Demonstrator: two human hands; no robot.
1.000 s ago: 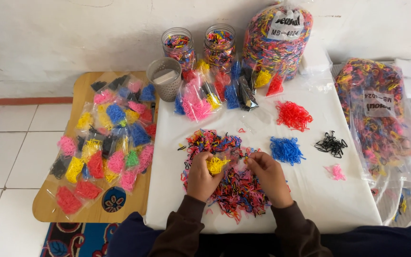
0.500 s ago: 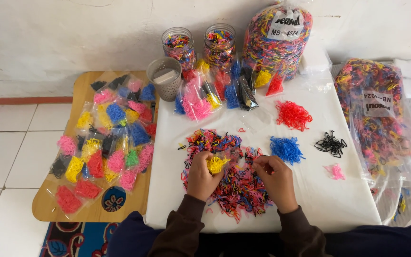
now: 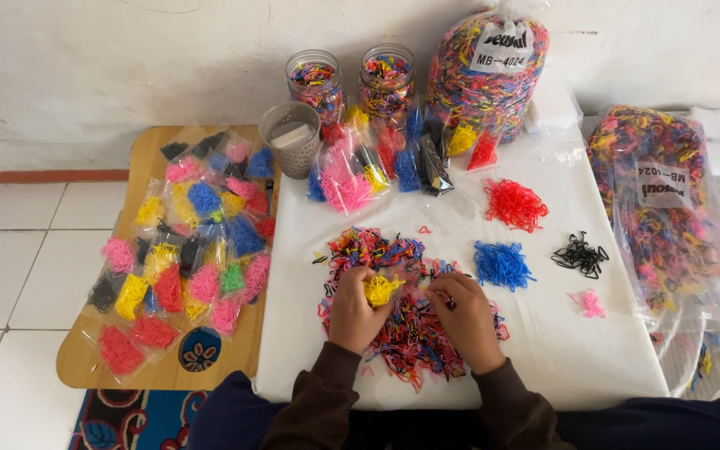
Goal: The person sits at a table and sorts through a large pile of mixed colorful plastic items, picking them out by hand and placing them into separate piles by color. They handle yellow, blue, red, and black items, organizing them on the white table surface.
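While compared with the frame half a second before, almost no change: same table, same piles, only small shifts at the two hands.

Far left of the mixed pile of small coloured elastic bands: wooden side table, covered with little clear bags of sorted bands, pink, yellow, blue, red, black. Nearer to the mixed pile, at the upper left of it: grey perforated cup.

Directly on the left part of the mixed pile: left hand, fingers curled and pressed around a bunch of yellow bands, as before, bunch at the same place. Just right of it, also resting on the mixed pile: right hand, thumb and forefinger pinching at thin bands at the upper edge of the pile; moved a little toward the left hand against the earlier frame, fingertips now almost touching the yellow bunch. What exactly pinched, cannot tell, too small.

Above the mixed pile, by the wall: two glass jars and a big clear sack of mixed bands. Right of the mixed pile, on the white tablecloth: blue heap just beside, red heap above that, black heap farther right, small pink heap below it. Far right: second big sack, lying on its side. All heaps unchanged.
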